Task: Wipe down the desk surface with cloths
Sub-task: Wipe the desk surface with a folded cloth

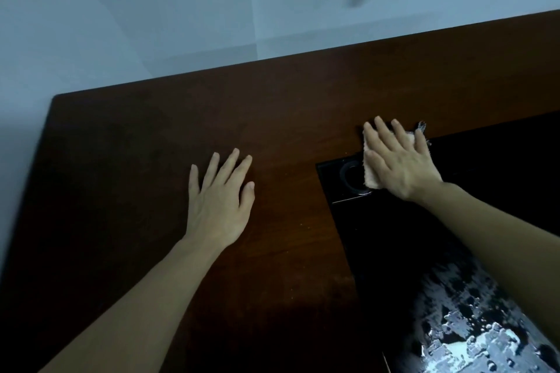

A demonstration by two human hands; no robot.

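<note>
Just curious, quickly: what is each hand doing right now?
Left hand: open, flat on the desk, holding nothing.
Right hand: open, straight fingers pressing a cloth down.

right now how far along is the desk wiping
In hand: the right hand presses a cloth flat at the black mat's corner. The left hand rests flat on the bare desk. Nothing shows which parts are already wiped; pale specks near the mat's edge suggest more remains.

Left hand [219, 200] lies flat, palm down, fingers spread; right hand [397, 157] presses flat, fingers straight, forearms bare and extended.
</note>
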